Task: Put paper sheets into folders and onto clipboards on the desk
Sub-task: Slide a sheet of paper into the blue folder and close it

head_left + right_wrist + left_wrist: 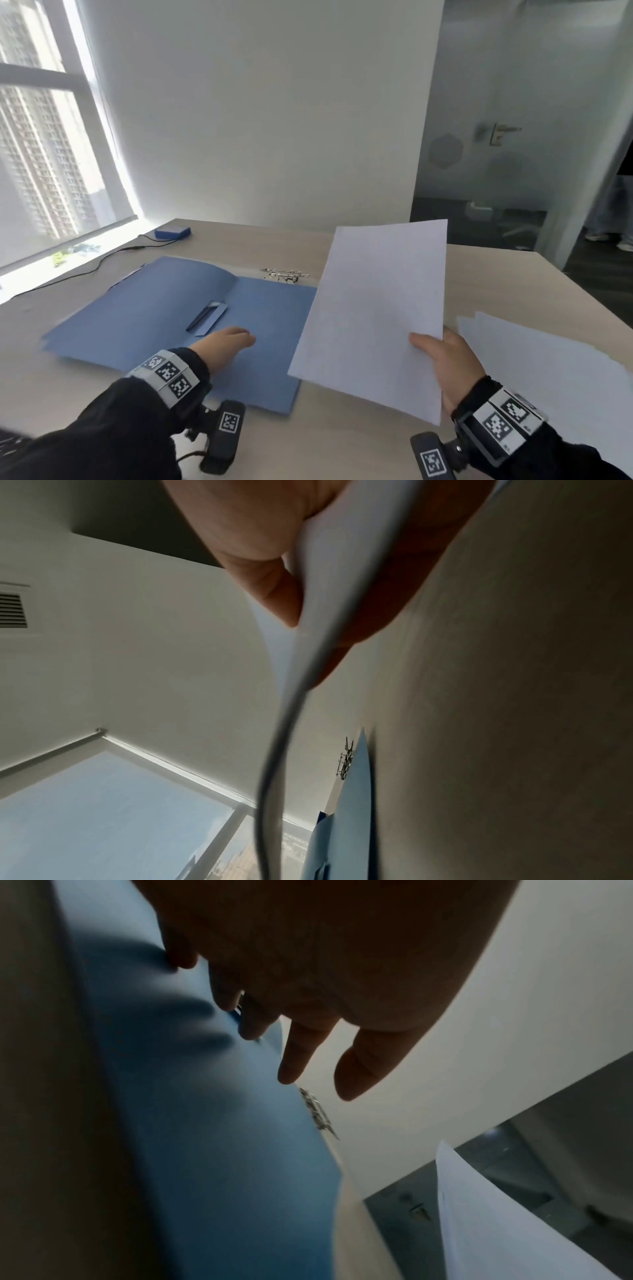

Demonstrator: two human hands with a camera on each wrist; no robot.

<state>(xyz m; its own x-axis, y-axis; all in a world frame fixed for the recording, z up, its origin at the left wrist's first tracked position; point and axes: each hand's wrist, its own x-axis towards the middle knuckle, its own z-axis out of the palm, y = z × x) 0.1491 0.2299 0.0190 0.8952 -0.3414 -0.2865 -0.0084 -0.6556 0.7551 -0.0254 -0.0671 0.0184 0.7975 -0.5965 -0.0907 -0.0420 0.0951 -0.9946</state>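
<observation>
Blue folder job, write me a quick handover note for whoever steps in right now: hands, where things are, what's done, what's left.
Left hand: open, fingers straight, over the right half of the blue folder; contact unclear.
Right hand: pinches a sheet of paper by its edge, lifted above the desk, beside the folder.
Folder lies open and flat, no sheet in it yet. More sheets are stacked on the desk to the right. Metal clips lie just beyond the folder.
Done: folder opened, one sheet picked up.
Left: lay this sheet in the folder, then deal with the rest.
</observation>
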